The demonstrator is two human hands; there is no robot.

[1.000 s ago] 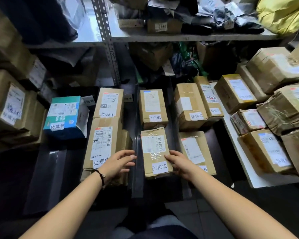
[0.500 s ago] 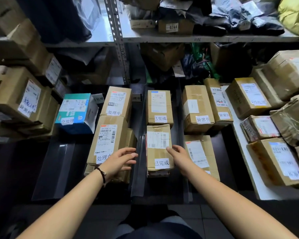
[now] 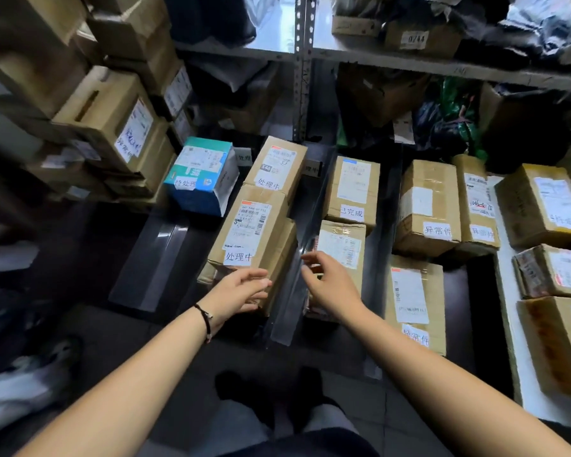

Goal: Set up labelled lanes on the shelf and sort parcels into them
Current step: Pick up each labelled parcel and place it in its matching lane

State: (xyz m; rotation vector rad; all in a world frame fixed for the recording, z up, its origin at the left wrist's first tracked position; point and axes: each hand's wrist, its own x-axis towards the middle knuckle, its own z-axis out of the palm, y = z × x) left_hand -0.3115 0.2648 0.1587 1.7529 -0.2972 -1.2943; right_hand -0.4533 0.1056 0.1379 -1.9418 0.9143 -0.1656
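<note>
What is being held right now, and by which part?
Nothing is held. The left grip lies open at the near corner of the front parcel; the right grip hovers open over the taped parcel.

The left hand [image 3: 239, 291] is resting its straight fingers against the near end of a brown parcel [image 3: 251, 239] tagged 处理中. The right hand [image 3: 333, 285] is hovering, fingers loosely spread, over the neighbouring parcel [image 3: 342, 245], with a dark divider strip [image 3: 287, 318] lying between the two.
</note>
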